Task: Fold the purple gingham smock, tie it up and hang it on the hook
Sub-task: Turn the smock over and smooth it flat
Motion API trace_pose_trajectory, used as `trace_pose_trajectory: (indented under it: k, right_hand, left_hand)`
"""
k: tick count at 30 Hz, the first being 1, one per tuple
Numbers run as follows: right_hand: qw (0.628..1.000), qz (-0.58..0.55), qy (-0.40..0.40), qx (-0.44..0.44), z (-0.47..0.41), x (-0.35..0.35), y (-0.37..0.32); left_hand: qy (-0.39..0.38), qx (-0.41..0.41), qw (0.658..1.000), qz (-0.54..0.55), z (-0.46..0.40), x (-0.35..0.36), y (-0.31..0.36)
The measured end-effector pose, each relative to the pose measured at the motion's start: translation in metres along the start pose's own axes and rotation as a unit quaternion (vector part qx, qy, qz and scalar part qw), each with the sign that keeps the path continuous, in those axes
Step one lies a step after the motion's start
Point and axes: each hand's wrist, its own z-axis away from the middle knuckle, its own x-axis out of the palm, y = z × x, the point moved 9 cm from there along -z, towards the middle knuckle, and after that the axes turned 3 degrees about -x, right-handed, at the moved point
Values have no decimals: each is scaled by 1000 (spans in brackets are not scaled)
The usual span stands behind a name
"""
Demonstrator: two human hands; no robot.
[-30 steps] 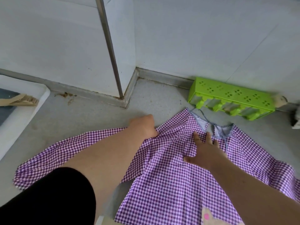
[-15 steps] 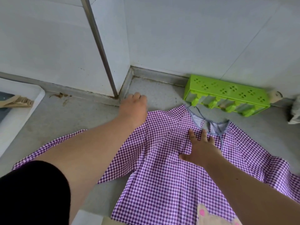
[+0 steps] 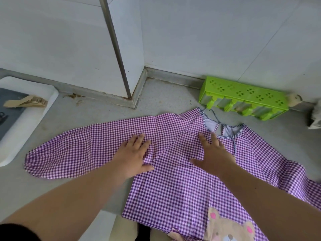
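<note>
Flattening item one: purple gingham smock (image 3: 173, 185), spread face-up across the grey floor (image 3: 165, 96), centre to lower right of frame, one sleeve stretched out to the left. My left hand (image 3: 134, 154) lies flat and wide at the sleeve's root; my right hand (image 3: 212, 153), fingers spread, presses below the neckline, likely pinning cloth for folding. Green rack (image 3: 243, 93), upper right: contents unclear. White tray (image 3: 34, 117), left edge: holds tan sticks.
</note>
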Motion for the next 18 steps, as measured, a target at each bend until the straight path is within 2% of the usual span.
trace_pose_trajectory:
  k: [6,10,12,16,18]
  right_hand:
    - [996,65,-34,-42,5,19,-2]
    - [995,57,-25,-73,-6,11,-4]
    - [996,46,-10,-70,-2,8,-2]
    - [997,34,76,4,33,5,3]
    - [999,18,41,24,52,26,5]
  left_hand:
    - [-11,-13,999,-39,-4,-2,-33]
    - [51,107,991,-63,13,-13,13]
    - [35,140,985,-98,16,-5,29]
    - [-13,76,990,-120,9,4,17]
    - [-34,53,990,-128,5,1,12]
